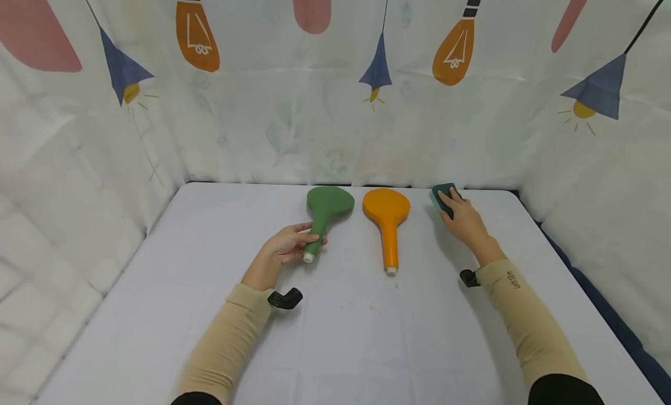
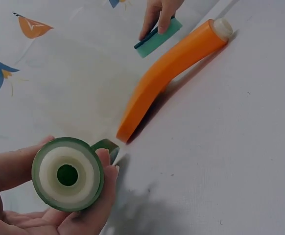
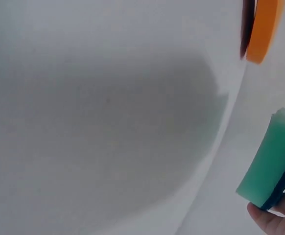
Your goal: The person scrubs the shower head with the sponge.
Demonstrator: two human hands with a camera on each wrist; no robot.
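A green shower head (image 1: 329, 204) with a white threaded-looking end is gripped round its handle by my left hand (image 1: 290, 242). In the left wrist view the round hollow end of that green handle (image 2: 68, 175) faces the camera, fingers and thumb on either side. My right hand (image 1: 465, 223) holds a sponge (image 1: 444, 200) near the table's far edge, its dark scouring side up. The right wrist view shows the sponge's light green foam (image 3: 270, 159) between fingers and thumb. Between the hands lies an orange shower head (image 1: 387, 210), its white end (image 1: 391, 271) toward me.
Everything is on a white-covered table (image 1: 335, 335). A pale curtain (image 1: 314, 119) printed with lamps and bulbs stands along the back and both sides. A few small specks (image 1: 373, 309) mark the cloth below the orange shower head. Dark bands circle both wrists.
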